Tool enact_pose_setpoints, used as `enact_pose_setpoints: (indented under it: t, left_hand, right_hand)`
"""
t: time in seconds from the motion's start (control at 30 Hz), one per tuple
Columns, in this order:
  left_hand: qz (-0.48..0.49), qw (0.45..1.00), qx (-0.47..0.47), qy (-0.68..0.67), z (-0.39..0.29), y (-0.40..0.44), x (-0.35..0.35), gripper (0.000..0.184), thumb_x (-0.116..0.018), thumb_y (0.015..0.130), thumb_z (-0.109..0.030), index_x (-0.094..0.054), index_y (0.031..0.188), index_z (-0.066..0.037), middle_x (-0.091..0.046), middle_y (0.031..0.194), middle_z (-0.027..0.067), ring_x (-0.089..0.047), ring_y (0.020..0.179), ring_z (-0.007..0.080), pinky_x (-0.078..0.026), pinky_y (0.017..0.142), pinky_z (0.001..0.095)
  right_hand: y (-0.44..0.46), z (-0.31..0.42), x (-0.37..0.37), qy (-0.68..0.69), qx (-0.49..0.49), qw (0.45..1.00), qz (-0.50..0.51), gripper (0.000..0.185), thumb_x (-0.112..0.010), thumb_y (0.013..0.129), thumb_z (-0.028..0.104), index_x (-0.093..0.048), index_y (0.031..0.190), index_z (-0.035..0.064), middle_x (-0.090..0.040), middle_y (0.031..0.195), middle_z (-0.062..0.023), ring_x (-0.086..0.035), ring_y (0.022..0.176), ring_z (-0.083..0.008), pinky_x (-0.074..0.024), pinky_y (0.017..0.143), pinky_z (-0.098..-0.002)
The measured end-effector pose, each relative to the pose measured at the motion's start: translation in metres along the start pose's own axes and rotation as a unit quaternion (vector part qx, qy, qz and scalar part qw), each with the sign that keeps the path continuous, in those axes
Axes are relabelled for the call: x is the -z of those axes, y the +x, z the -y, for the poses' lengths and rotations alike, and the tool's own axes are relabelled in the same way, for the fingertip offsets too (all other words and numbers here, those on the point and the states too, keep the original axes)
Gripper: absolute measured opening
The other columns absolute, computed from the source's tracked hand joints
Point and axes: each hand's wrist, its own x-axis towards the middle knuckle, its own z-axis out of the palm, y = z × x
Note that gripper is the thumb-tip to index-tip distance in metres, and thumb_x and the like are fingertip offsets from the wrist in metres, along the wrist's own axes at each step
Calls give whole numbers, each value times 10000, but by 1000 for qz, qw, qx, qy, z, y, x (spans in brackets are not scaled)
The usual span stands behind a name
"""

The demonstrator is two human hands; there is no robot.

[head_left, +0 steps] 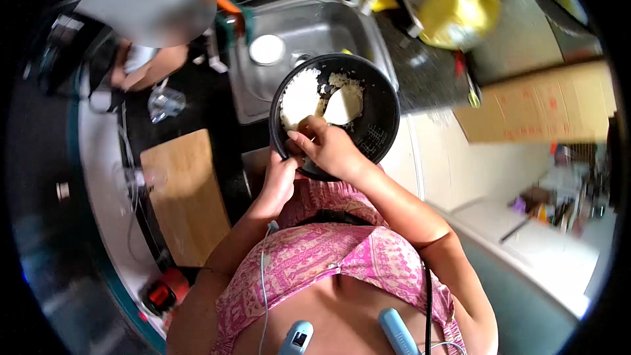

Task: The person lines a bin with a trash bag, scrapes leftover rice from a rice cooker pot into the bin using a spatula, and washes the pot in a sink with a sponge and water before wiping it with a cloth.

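Note:
A round black pot (pixel 384 95) is tilted in front of my body, partly over the sink's near edge. White rice (pixel 301 98) lies inside it, with more grains around a white rice paddle (pixel 343 105) whose broad end rests in the pot. My left hand (pixel 284 174) grips the pot's near left rim. My right hand (pixel 327 146) reaches over the near rim into the pot, its fingers pressed together near the paddle's lower end. What those fingers hold is hidden.
The metal sink (pixel 246 102) holds a white round dish (pixel 267 49). A wooden board (pixel 187 197) and a clear cup (pixel 165 104) are at left. A yellow bag (pixel 460 13) stands at the upper right, above a cardboard box (pixel 536 108).

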Motion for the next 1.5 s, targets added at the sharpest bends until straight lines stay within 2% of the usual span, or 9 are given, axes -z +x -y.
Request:
enact_pose_setpoints:
  t: [0.17, 0.27, 0.4, 0.53, 0.67, 1.07, 1.2, 1.33, 1.5]
  left_hand:
    - [156, 985, 36, 68, 16, 5, -39, 728, -405, 652, 150, -299, 1341, -57, -447, 1243, 78, -456, 1135, 187, -432, 843, 250]
    - [202, 967, 40, 147, 46, 2, -61, 582, -447, 656, 100, -404, 1226, -5, -549, 1096, 99, -553, 987, 200, -486, 777, 278]
    - [270, 944, 123, 144, 32, 77, 2, 549, -444, 655, 92, -418, 1196, 4, -553, 1066, 113, -581, 928, 214, -528, 700, 294]
    - [287, 913, 199, 212, 52, 114, 1, 580, -435, 647, 84, -374, 1217, -4, -551, 1025, 149, -620, 778, 250, -567, 475, 356]
    - [346, 859, 285, 248, 59, 159, 6, 641, -445, 637, 60, -316, 1258, -38, -521, 1000, 147, -608, 679, 242, -554, 408, 351]
    - [511, 692, 284, 423, 83, 192, -41, 609, -467, 576, 90, -460, 1173, -33, -497, 770, 41, -480, 630, 143, -400, 504, 245]
    - [481, 661, 403, 410, 93, 198, -54, 614, -464, 602, 85, -433, 1199, -54, -492, 753, 52, -472, 558, 144, -400, 447, 257]
    - [561, 612, 344, 438, 99, 202, -87, 614, -468, 627, 74, -407, 1222, -64, -489, 736, 67, -473, 514, 150, -416, 413, 280]
    - [646, 549, 241, 472, 126, 212, -110, 748, -471, 624, 72, -346, 1343, -90, -543, 980, 103, -560, 843, 219, -485, 698, 272]
  right_hand:
    - [-96, -25, 48, 256, -207, 941, -74, 195, -593, 851, 176, -504, 937, 26, -609, 763, -105, -595, 664, -154, -502, 586, -306]
    - [-177, -48, 64, 426, -238, 859, -155, 250, -553, 841, 63, -430, 1056, 99, -511, 795, -80, -552, 646, -142, -544, 566, -316]
    - [-134, -41, -12, 165, -358, 854, -339, 573, -602, 735, 42, -404, 1265, 137, -496, 844, -83, -554, 721, -136, -503, 600, -288]
    - [-130, -76, -39, -225, -406, 808, -362, 554, -540, 681, -51, -477, 1227, 17, -498, 989, -198, -575, 851, -383, -480, 743, -403]
    - [-92, -87, -44, -274, -422, 756, -418, 553, -548, 690, -73, -482, 1229, 26, -509, 983, -188, -580, 811, -382, -484, 732, -430]
    - [-133, -121, 4, -276, -313, 876, -243, 544, -550, 642, -71, -546, 1165, 75, -542, 840, -117, -578, 736, -330, -484, 640, -400]
    - [-144, -108, 8, -232, -330, 885, -232, 503, -563, 643, -53, -568, 1128, 80, -570, 880, -117, -591, 751, -333, -487, 659, -408]
    - [-163, -85, 19, -269, -404, 815, -317, 511, -551, 677, -29, -557, 1167, 117, -550, 847, -110, -587, 735, -323, -490, 633, -401]
    - [-155, -89, -1, -311, -564, 716, -269, 632, -555, 673, -25, -486, 1267, 180, -555, 851, -127, -615, 688, -304, -507, 624, -401]
